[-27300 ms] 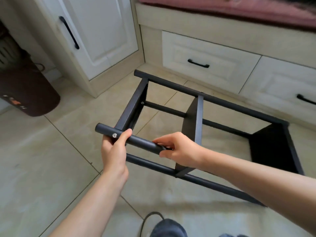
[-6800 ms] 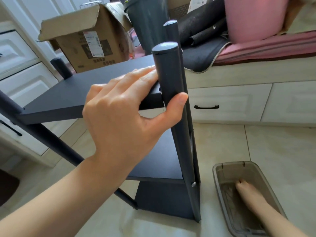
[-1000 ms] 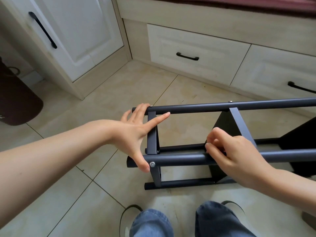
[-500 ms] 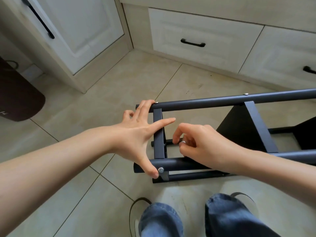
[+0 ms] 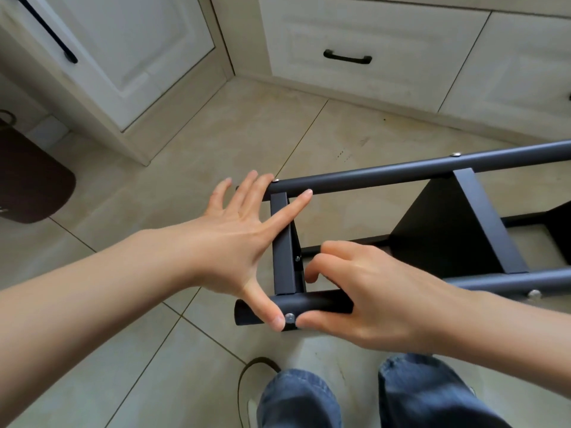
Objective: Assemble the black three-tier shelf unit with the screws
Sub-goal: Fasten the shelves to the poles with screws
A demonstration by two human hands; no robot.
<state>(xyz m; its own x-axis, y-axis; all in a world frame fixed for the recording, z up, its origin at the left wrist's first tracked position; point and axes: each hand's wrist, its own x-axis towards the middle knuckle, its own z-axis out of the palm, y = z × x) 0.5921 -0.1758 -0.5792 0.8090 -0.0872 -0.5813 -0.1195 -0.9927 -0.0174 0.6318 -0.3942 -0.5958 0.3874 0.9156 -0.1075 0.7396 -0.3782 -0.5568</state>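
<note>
The black shelf unit [image 5: 438, 236] lies on its side on the tiled floor, its poles running left to right. My left hand [image 5: 228, 239] is spread flat across the unit's left end. Its fingers rest on the far pole [image 5: 386, 176] and its thumb presses the near pole [image 5: 315, 304] just left of a silver screw [image 5: 289, 317]. My right hand [image 5: 377, 291] curls round the near pole, thumb touching the screw head from the right, fingers bent over the top beside the end shelf panel [image 5: 282, 251]. More screw heads show along both poles.
White cupboard doors [image 5: 139, 57] and drawers with black handles [image 5: 347, 57] line the far side. A dark brown object [image 5: 27, 180] sits on the floor at the left. My knees in jeans [image 5: 299, 400] are right below the unit.
My right hand has slid left along the near pole, from the middle shelf panel to the screw at the end. My left hand has stayed spread across the end.
</note>
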